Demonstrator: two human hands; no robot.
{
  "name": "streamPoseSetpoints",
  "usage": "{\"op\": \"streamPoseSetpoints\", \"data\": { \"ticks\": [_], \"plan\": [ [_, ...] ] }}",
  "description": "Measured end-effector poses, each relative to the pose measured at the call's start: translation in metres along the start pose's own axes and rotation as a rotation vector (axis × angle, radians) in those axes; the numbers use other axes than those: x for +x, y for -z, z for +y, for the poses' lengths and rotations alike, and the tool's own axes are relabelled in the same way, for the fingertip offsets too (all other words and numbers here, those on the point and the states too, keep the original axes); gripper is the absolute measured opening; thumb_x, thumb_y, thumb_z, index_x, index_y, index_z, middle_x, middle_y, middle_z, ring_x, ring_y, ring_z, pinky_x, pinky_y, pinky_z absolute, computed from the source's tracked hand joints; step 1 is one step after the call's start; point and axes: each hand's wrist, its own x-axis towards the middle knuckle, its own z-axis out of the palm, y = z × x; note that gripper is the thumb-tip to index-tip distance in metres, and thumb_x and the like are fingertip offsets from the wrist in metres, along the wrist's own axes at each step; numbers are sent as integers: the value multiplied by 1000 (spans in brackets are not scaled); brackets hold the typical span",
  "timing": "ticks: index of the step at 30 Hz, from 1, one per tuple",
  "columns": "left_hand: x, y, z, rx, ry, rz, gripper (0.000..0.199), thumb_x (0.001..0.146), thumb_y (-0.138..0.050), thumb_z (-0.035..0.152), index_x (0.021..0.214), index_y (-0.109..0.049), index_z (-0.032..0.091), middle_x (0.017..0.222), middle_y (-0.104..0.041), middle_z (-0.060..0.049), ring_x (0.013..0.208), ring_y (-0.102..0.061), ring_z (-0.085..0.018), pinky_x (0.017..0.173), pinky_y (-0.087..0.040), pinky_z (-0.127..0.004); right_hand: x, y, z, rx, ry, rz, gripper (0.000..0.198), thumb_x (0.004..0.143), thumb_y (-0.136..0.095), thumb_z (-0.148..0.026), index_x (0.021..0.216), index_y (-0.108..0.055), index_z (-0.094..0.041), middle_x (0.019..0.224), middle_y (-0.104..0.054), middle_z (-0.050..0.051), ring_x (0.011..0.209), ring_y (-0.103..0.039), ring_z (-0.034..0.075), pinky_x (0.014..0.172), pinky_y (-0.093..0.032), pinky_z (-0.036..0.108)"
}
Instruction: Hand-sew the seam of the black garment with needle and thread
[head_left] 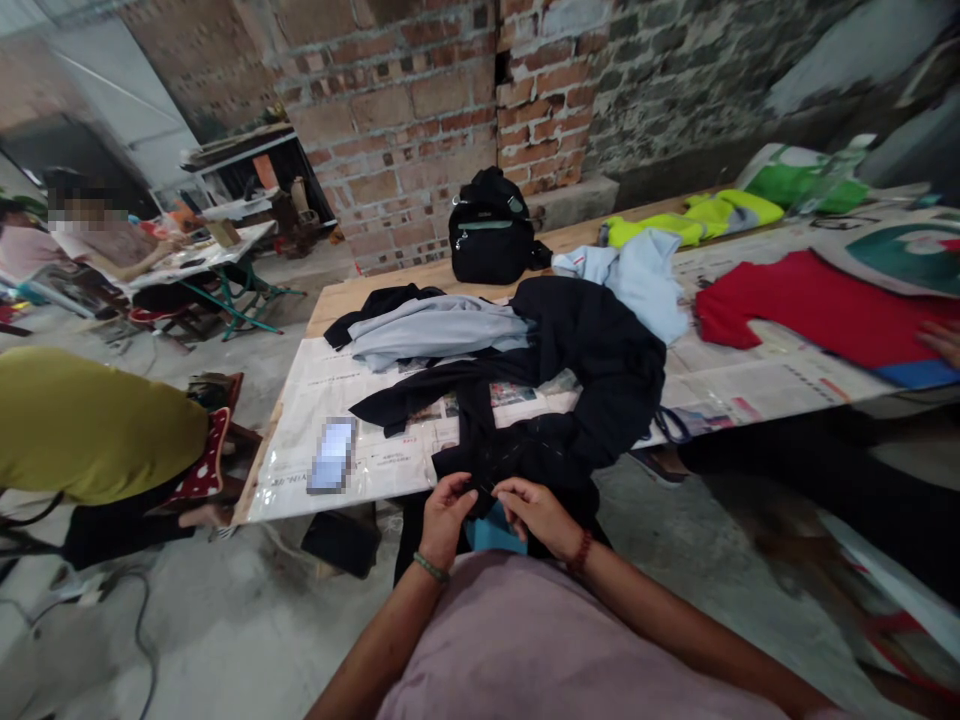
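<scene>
A black garment (555, 430) lies bunched at the table's front edge, and part of it hangs toward my lap. Faint pale stitch lines show on its near part. My left hand (448, 508) is closed, thumb against fingers, on the near edge of this black cloth. Just to its right, my right hand (534, 510) is pinched at the same edge, a thin light sliver that looks like a needle at its fingertips. Any thread is too fine to make out. Beyond the garment lies a folded grey cloth (442, 328).
On the newspaper-covered table (289, 440) lie a phone (332, 455), scissors (673, 427), light blue cloth (649, 285) and a red garment (810, 310) beside a co-worker's hand (943, 342). A black backpack (489, 235) stands at the back. Another person in a yellow-green top (97, 425) sits left.
</scene>
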Motion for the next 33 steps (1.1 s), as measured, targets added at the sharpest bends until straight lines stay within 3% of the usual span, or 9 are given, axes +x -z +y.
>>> {"op": "streamPoseSetpoints", "data": {
  "ticks": [3,9,24,33],
  "plan": [
    [-2,-3,5,50,2,-24,32,59,-67,24,90,-62,17,82,-59,0,65,-50,-8,58,-41,-19,0,0,0,-5,-8,-14,24,70,-48,-36,79,-54,-15,48,-45,-8,30,-38,3,30,-27,16],
    [-2,-6,6,122,22,-9,22,62,-65,24,82,-64,16,68,-59,2,61,-48,-8,59,-39,-20,-3,-3,-3,-23,-14,-37,20,72,-49,-36,75,-53,-16,47,-45,-8,29,-38,3,30,-26,16],
    [-3,-7,4,122,3,-1,20,62,-65,24,80,-64,17,70,-60,1,64,-50,-9,61,-40,-20,-2,-5,-3,-59,-11,-51,17,75,-47,-33,72,-50,-16,46,-44,-8,28,-36,3,29,-24,15],
    [-2,-4,1,280,-159,-41,11,65,-62,22,75,-65,17,74,-58,0,70,-52,-11,65,-41,-22,-1,-8,-2,-109,-29,-26,16,76,-43,-32,69,-47,-18,45,-41,-8,29,-32,3,29,-22,16]
  ]
}}
